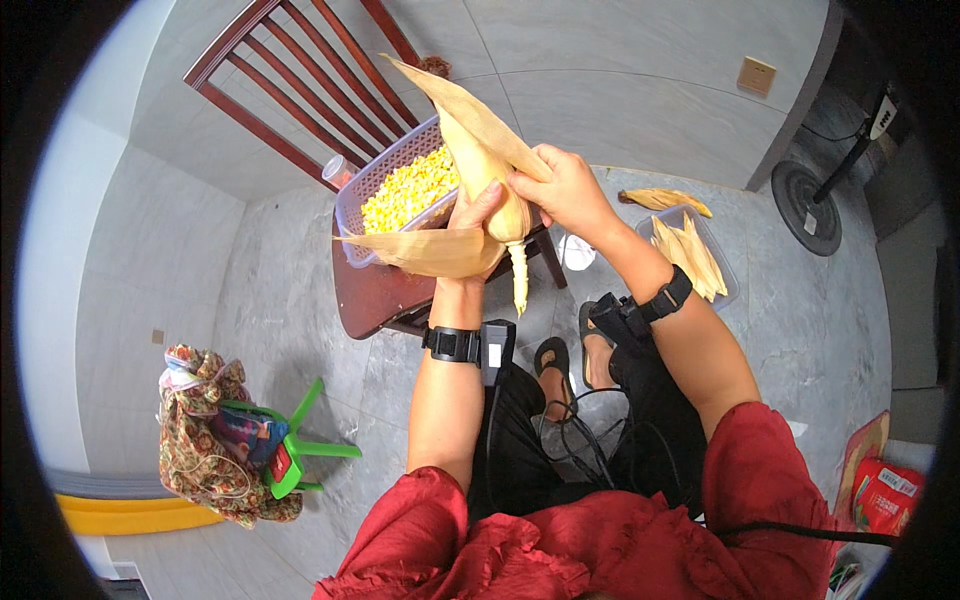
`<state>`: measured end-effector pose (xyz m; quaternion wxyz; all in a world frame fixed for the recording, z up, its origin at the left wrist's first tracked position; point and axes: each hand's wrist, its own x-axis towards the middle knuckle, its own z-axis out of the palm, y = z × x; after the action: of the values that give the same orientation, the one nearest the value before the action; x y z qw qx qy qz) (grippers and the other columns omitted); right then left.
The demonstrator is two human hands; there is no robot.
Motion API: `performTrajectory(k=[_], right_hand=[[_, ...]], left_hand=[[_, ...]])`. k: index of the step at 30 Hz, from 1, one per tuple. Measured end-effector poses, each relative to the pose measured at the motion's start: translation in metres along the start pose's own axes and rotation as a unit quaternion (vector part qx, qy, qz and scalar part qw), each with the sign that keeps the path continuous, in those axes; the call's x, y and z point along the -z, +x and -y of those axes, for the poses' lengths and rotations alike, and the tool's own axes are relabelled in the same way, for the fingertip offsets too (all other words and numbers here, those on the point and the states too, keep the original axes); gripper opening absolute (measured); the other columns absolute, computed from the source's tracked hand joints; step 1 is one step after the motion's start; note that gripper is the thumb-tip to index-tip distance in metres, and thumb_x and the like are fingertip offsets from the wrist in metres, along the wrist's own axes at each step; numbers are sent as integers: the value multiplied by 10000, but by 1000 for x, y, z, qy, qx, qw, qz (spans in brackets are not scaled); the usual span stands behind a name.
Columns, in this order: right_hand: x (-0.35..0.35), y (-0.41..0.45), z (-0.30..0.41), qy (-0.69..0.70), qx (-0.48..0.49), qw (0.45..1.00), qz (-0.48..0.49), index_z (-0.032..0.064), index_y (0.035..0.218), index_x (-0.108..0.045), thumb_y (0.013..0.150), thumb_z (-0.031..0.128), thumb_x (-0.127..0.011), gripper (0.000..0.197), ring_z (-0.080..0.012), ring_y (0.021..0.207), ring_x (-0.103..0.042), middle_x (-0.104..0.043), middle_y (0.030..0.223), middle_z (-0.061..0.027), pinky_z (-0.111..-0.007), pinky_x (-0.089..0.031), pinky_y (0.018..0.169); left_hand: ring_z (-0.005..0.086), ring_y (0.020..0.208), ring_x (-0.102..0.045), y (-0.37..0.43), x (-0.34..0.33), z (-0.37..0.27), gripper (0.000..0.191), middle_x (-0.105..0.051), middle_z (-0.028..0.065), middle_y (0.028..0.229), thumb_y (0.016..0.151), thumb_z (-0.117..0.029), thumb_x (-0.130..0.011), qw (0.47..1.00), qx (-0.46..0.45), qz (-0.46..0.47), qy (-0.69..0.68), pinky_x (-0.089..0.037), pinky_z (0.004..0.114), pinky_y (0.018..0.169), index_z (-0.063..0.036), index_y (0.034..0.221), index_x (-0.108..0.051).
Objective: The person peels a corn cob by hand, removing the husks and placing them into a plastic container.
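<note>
A corn cob in dry, pale husks [471, 154] is held up in front of me, its stalk end pointing down towards me. My left hand [474, 217] grips it near the base, with one peeled-back husk leaf hanging out to the left. My right hand [562, 187] pinches another husk leaf on the cob's right side. Behind the cob, a purple plastic basket [352, 196] of loose yellow corn kernels [409, 189] rests on a dark red wooden chair [367, 296]. The hands and husk hide part of the basket.
On the floor at the right, a plastic container [730, 279] holds dry husks [690, 255], with a husked cob [664, 199] beyond it. A clear jar [339, 171] stands by the basket. Lower left is a green stool [300, 446] with floral cloth [202, 450]. Black cables hang by my legs.
</note>
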<state>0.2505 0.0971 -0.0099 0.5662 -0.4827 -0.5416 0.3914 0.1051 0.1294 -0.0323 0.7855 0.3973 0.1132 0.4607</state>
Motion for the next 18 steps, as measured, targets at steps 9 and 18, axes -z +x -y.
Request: performTrajectory(k=[9, 18], right_hand=[[10, 6, -3, -56, -34, 998, 5, -36, 781, -590, 755, 163, -595, 201, -130, 409, -544, -591, 592, -84, -277, -441, 391], [18, 10, -14, 247, -93, 962, 68, -13, 868, -538, 857, 195, -635, 229, -61, 410, -417, -492, 620, -5, -231, -390, 355]], left_hand=[[185, 930, -580, 1, 1, 2, 500, -563, 85, 1075, 851, -104, -628, 994, 4, -42, 101, -499, 322, 788, -41, 1290, -396], [287, 849, -652, 0, -10, 0, 526, -565, 180, 1108, 870, -149, -558, 999, 21, 38, 10, -566, 379, 733, -28, 1330, -335]])
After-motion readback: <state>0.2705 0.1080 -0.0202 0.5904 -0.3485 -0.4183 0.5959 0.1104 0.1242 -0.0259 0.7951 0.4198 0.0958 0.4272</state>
